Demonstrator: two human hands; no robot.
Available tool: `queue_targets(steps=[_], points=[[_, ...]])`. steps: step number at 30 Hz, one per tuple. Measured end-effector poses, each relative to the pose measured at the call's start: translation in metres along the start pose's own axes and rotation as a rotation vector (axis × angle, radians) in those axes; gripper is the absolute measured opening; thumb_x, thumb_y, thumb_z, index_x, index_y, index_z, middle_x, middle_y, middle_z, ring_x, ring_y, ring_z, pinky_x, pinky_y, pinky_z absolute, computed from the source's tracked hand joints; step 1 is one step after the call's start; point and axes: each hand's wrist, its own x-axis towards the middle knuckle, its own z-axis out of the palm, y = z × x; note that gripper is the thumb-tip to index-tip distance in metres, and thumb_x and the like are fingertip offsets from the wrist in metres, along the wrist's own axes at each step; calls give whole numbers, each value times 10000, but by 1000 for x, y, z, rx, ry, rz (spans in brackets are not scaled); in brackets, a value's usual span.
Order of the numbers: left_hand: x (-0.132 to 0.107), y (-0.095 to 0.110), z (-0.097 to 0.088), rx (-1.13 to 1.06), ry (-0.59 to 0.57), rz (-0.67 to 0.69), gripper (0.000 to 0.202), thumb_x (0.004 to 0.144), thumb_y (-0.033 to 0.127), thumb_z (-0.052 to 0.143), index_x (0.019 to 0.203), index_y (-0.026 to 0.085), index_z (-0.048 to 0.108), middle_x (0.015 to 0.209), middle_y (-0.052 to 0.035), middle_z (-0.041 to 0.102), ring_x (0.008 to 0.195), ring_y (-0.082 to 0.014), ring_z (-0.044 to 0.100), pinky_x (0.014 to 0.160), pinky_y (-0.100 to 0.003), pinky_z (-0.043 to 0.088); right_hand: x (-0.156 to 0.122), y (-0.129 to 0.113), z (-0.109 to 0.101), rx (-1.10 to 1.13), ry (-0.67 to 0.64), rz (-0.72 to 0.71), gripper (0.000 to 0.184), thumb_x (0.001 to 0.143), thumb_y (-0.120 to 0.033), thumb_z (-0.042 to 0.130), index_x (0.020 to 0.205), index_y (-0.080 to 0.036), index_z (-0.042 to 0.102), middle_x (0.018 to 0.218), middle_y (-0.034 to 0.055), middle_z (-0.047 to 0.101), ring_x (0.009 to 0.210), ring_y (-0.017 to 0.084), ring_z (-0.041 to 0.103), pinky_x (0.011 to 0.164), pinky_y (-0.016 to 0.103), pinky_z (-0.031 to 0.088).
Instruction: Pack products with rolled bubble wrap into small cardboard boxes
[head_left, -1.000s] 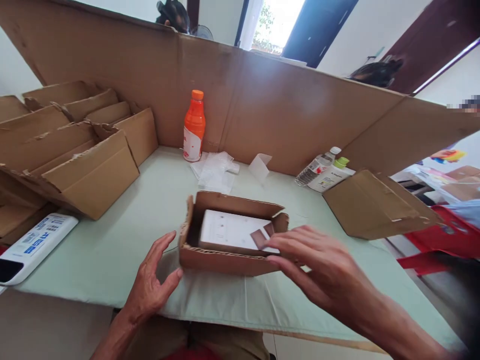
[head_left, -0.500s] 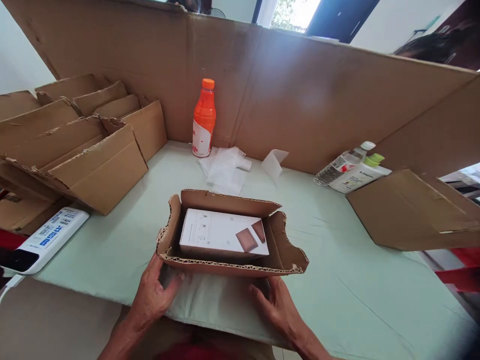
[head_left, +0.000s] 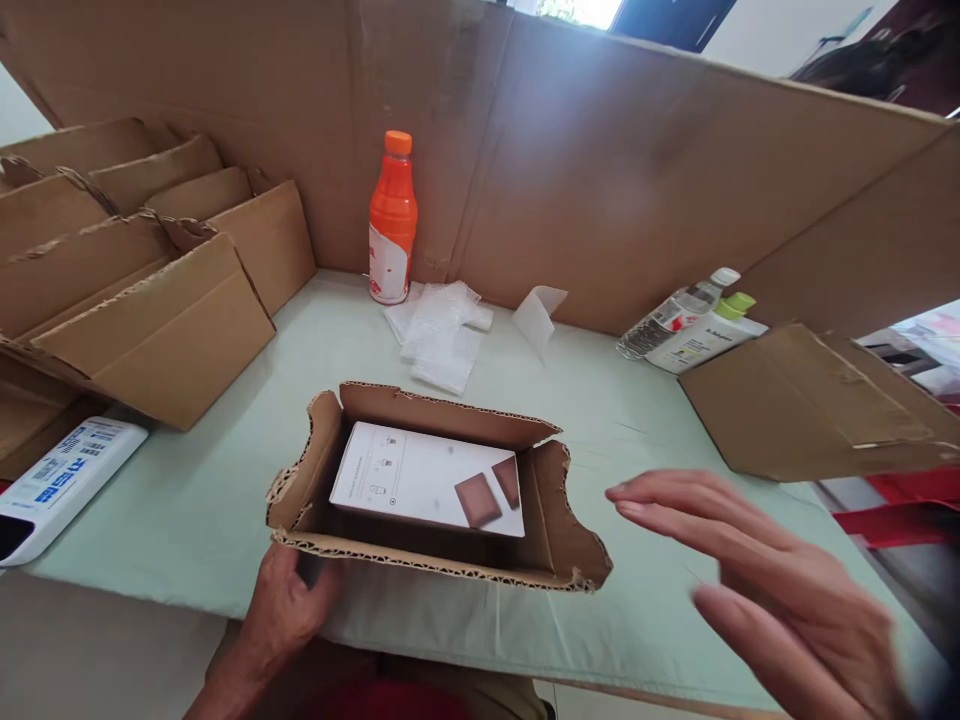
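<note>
Cardboard box [head_left: 450, 415]: open-topped, at the near side of the desk [head_left: 637, 420]; its underside is out of sight, so I cannot tell whether it sits flat.
White box [head_left: 420, 480]: inside the cardboard box, brown squares printed on its upper face; the small lettering is too fine to read.
Left hand [head_left: 285, 595]: at the near left corner of the cardboard box, fingertips hidden below it; I cannot tell whether it grips.
Right hand [head_left: 780, 585]: released, thumb apart from the fingers, to the right of the cardboard box; blurred, and cut off by the frame.
Left side: brown boxes [head_left: 165, 335] and a white device [head_left: 75, 475], both cut off at the edge.
Back: orange bottle [head_left: 393, 225] upright beside crumpled plastic sheets [head_left: 442, 340].
Right side: clear bottle [head_left: 667, 320] tilted, partly covering a white bottle [head_left: 701, 342].
</note>
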Motion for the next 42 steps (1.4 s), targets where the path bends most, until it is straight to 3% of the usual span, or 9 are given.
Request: queue_targets(steps=[3, 7, 15, 19, 23, 28, 32, 37, 42], points=[[1, 6, -1, 19, 13, 25, 512, 834, 587, 577, 1120, 189, 724, 947, -117, 761, 997, -351, 715, 960, -500, 566, 37, -28, -12, -77, -207, -96, 493, 871, -690, 601, 1184, -335, 741, 1037, 94, 769, 1059, 351, 678, 946, 505, 532], [4, 14, -2, -9, 37, 45, 407, 840, 560, 571, 989, 220, 736, 772, -74, 719, 859, -319, 723, 902, -470, 591, 68, -58, 12, -65, -353, -121, 498, 864, -676, 646, 1134, -269, 744, 896, 88, 757, 920, 302, 694, 934, 456, 533], [-2, -19, 1, -32, 56, -41, 363, 799, 571, 629, 909, 237, 720, 742, -60, 697, 866, -319, 711, 882, -458, 593, 63, -67, 18, -40, -475, -128, 796, 777, -709, 722, 1429, -269, 599, 1242, 112, 733, 1102, 327, 697, 1015, 462, 525], [-8, -31, 3, -75, 56, -105, 472, 830, 564, 625, 1137, 211, 679, 941, -93, 737, 1050, -342, 695, 978, -493, 555, 38, -44, 16, -83, -128, -174, 571, 848, -552, 739, 1350, -295, 650, 1176, 87, 757, 1111, 325, 696, 1076, 517, 473], [-19, -23, 6, -36, 59, -174, 582, 815, 580, 653, 1270, 222, 599, 1068, -112, 727, 1140, -363, 666, 1030, -541, 524, -5, -9, 43, 2, 319, 140, 253, 954, -297, 597, 1184, -316, 704, 1038, 59, 770, 990, 286, 723, 886, 459, 577], [-9, -1, 3, -10, 144, -222, 532, 830, 575, 623, 1240, 238, 588, 1124, -115, 709, 1193, -369, 636, 1050, -550, 503, -28, 2, 108, 462, -83, 444, 470, 1030, -495, 361, 1366, -291, 618, 1217, 80, 722, 1126, 285, 676, 904, 409, 602], [38, 25, -1, -243, 109, -248, 575, 767, 543, 698, 1221, 218, 555, 1118, -108, 703, 1067, -316, 684, 929, -453, 563, -12, 5, 138, 573, -36, 493, 510, 1036, -529, 325, 1411, -287, 571, 1278, 78, 686, 1173, 287, 643, 987, 427, 560], [82, 45, 10, -393, 185, -308, 600, 680, 542, 754, 1126, 198, 550, 1029, -84, 684, 977, -290, 672, 859, -423, 554, 17, 40, 149, 638, -44, 372, 465, 1053, -476, 350, 1372, -247, 600, 1309, 74, 668, 1178, 254, 626, 1056, 393, 493], [81, 39, 24, -473, 245, -352, 616, 639, 515, 799, 1111, 204, 554, 1040, -83, 685, 1015, -302, 671, 906, -436, 543, 67, 94, 139, 432, -40, 352, 357, 1012, -396, 456, 1169, -214, 720, 1119, 73, 742, 1015, 240, 680, 839, 333, 553]])
